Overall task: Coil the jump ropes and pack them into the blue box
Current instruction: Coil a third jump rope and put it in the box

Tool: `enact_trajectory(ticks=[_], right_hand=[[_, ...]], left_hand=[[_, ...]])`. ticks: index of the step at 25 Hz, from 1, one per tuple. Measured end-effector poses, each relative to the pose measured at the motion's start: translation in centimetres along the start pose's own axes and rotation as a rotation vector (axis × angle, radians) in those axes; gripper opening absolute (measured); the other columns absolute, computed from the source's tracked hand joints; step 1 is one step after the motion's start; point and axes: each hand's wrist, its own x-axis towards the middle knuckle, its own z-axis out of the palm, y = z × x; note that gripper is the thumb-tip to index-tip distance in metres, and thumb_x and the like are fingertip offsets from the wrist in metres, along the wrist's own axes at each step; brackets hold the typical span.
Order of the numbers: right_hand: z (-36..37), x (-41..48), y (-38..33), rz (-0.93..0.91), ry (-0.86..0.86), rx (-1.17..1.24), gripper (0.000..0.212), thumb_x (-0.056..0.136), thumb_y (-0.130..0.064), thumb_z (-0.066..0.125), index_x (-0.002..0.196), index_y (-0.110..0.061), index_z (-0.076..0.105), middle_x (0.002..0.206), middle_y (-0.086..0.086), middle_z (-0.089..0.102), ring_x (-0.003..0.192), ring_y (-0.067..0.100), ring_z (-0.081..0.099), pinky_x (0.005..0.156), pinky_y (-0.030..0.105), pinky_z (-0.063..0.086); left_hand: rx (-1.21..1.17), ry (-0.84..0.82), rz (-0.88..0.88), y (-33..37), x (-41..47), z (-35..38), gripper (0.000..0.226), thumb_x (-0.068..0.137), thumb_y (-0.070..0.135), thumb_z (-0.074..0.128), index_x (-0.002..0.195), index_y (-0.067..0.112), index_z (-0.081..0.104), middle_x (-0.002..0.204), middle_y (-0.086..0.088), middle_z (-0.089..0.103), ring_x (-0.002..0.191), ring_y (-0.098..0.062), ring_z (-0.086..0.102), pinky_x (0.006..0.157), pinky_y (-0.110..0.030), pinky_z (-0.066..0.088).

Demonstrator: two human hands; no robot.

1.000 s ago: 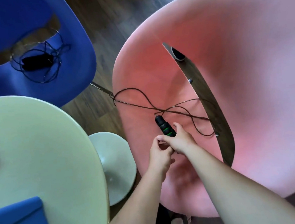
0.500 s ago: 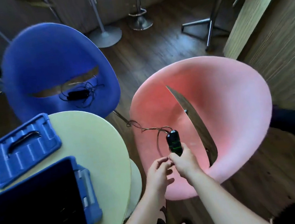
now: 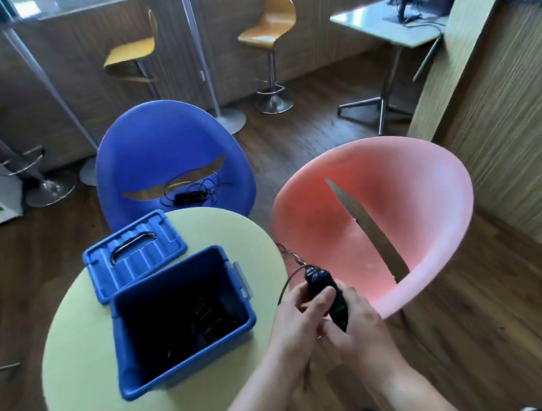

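Gripping the paired black-and-green handles (image 3: 327, 295) of one jump rope just right of the blue box (image 3: 180, 367), over the gap between the round table (image 3: 90, 378) and the pink chair (image 3: 417, 222); clasped from the left by the left hand (image 3: 295, 324) and wrapped from below by the right hand (image 3: 358, 329). Trailing up and left from the handle tops, a thin cord (image 3: 294, 259) in loose loops, so seemingly not yet coiled. As for the box: open on the table, lid (image 3: 136, 254) flat beside it, with dark shapes and green marks inside, probably rope already packed, though too dim to confirm. Left to do, by the look of it: coiling and packing this rope, then fetching the second rope (image 3: 189, 197) lying tangled on the blue chair (image 3: 161, 143).
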Motion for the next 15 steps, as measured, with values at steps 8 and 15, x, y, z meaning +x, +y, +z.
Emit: enact_trajectory(ticks=[8, 15], right_hand=[[3.5, -13.9, -6.1, 0.145, 0.142, 0.052, 0.033, 0.078, -0.029, 0.068, 0.111, -0.029, 0.062, 0.096, -0.008, 0.074, 0.093, 0.015, 0.07, 0.079, 0.035, 0.057], [-2.0, -24.5, -7.8, -0.09, 0.252, -0.114, 0.041, 0.077, -0.005, 0.069, 0.103, -0.034, 0.057, 0.075, -0.016, 0.062, 0.067, 0.011, 0.058, 0.06, 0.02, 0.044]], left_hand=[[0.065, -0.269, 0.064, -2.0, -14.2, -6.2, 0.042, 0.088, 0.023, 0.072, 0.13, 0.024, 0.071, 0.112, -0.01, 0.078, 0.09, -0.017, 0.068, 0.082, -0.033, 0.058], [0.321, -0.108, 0.278, -4.3, -23.3, -6.9, 0.021, 0.075, 0.043, 0.08, 0.085, 0.024, 0.078, 0.072, 0.005, 0.073, 0.067, -0.01, 0.064, 0.066, -0.029, 0.052]])
